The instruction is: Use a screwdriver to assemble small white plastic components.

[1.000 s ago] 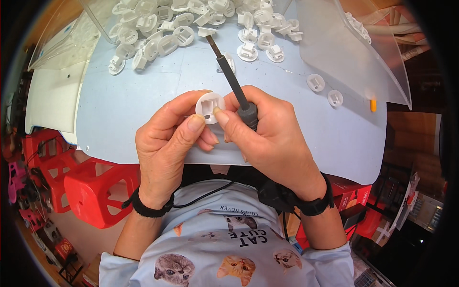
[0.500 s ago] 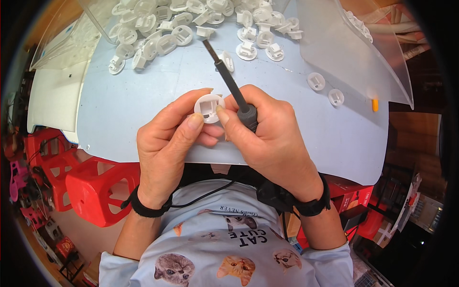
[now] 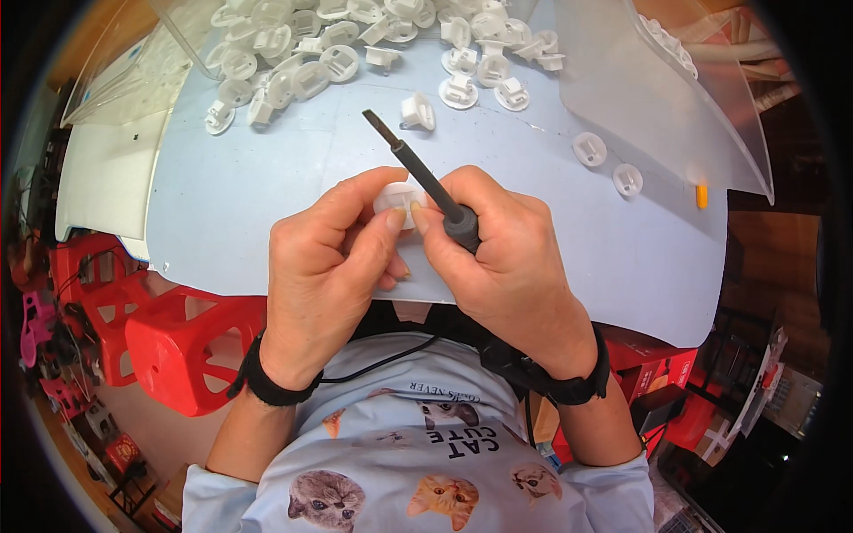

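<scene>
Between both hands, over the near part of the pale blue table (image 3: pixel 231 204), is a round white plastic part (image 3: pixel 397 192) with a raised frame. My left hand (image 3: pixel 320 249) pinches its left side between thumb and fingers. The thumb of my right hand (image 3: pixel 506 258) presses on its right side. That same hand grips a dark flat-bladed screwdriver (image 3: pixel 428 185), whose tip points up and left, away from the part. Fingers partly hide the part's lower side. Beyond the hands, a single similar white part (image 3: pixel 417 112) lies on the table.
Many more white parts (image 3: pixel 311 78) are heaped at the table's far side. Two discs (image 3: pixel 589 149) lie to the right, near a small orange piece (image 3: pixel 702 196). A clear plastic panel (image 3: pixel 657 115) stands at the right edge. Red stools (image 3: pixel 182 351) are at the lower left.
The white part has tipped, so its face now shows at a flatter angle. The screwdriver's tip has swung left and nearer. My left hand has shifted slightly right.
</scene>
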Demonstrator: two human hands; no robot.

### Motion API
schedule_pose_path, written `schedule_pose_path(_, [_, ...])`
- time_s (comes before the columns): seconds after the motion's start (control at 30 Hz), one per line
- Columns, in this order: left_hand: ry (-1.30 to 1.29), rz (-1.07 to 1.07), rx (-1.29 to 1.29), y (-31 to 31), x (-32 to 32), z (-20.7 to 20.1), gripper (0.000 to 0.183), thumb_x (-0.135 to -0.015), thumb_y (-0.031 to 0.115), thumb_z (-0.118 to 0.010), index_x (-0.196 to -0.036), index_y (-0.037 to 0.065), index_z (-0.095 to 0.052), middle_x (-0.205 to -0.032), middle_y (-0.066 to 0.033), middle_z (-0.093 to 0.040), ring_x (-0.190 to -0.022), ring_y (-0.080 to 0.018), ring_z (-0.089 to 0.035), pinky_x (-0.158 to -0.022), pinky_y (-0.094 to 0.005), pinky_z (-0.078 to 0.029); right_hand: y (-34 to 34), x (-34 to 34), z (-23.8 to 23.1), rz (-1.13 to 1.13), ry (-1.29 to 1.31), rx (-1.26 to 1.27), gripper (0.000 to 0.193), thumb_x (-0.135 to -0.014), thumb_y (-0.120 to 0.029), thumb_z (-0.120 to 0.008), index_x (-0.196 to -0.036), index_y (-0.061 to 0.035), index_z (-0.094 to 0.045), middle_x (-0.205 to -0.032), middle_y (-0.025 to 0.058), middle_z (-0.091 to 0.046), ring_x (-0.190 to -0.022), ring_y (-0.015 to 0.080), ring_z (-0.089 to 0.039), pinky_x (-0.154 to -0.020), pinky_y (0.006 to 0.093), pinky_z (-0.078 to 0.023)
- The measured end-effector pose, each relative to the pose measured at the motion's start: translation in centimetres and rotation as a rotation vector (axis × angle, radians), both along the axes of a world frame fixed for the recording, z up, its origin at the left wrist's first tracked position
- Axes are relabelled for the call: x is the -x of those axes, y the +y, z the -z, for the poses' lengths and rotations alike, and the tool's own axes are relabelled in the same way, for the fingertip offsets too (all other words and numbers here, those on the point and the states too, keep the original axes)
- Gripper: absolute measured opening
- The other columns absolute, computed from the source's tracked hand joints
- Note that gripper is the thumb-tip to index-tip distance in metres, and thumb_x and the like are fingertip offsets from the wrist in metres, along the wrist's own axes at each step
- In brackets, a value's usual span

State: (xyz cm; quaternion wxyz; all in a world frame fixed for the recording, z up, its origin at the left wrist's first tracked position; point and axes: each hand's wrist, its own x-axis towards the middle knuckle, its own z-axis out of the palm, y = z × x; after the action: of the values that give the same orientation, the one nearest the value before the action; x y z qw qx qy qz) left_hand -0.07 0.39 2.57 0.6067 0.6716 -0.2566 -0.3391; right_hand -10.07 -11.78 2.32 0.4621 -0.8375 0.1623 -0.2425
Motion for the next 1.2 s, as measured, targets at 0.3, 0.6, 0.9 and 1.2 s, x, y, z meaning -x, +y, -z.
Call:
schedule_pose_path(0.3, [0.011, -0.001, 0.001, -0.3, 0.5, 0.1, 0.025, -0.095, 0.004, -0.053, -0.117, -0.006, -0.059, -0.077, -0.0042, -0.062, -0.06, -0.0067, -0.056, -0.051, -0.0181, -0.045, 0.1, 0.3, 0.3, 0.003, -0.029, -0.004, 0.008, -0.083, -0.001, -0.063, -0.081, -0.0006, -0.056, -0.056, 0.0031, -0.049, -0.048, 0.0095, -0.043, -0.045, 0.026, -0.034])
schedule_pose_path(0.6, [-0.061, 0.011, 0.004, -0.4, 0.9, 0.0, 0.023, -0.096, 0.005, -0.052, -0.114, -0.005, -0.06, -0.074, -0.0024, -0.061, -0.058, -0.0049, -0.055, -0.05, -0.0172, -0.044, 0.3, 0.6, 0.2, 0.005, -0.032, 0.046, 0.008, -0.084, -0.001, -0.063, -0.081, -0.0009, -0.055, -0.058, 0.0024, -0.049, -0.049, 0.0089, -0.043, -0.046, 0.0255, -0.033])
schedule_pose_path(0.9, [-0.034, 0.078, -0.04, -0.2, 0.6, -0.4, 0.023, -0.097, 0.006, -0.05, -0.114, -0.004, -0.061, -0.076, -0.0024, -0.063, -0.06, -0.0045, -0.056, -0.052, -0.0171, -0.046, 0.8, 1.1, 0.3, 0.011, -0.062, 0.071, 0.008, -0.083, 0.0, -0.062, -0.081, -0.0011, -0.055, -0.057, 0.002, -0.047, -0.049, 0.0085, -0.043, -0.046, 0.0255, -0.034])
schedule_pose_path(1.2, [0.212, 0.078, -0.02, -0.1, 0.0, -0.9, 0.026, -0.093, 0.01, -0.055, -0.114, -0.005, -0.059, -0.078, -0.0053, -0.063, -0.06, -0.0078, -0.059, -0.052, -0.0184, -0.049, 0.6, 1.3, 0.2, -0.009, -0.001, -0.004, 0.011, -0.08, 0.001, -0.063, -0.083, -0.0004, -0.053, -0.063, 0.0081, -0.051, -0.054, 0.0194, -0.049, -0.049, 0.0309, -0.039])
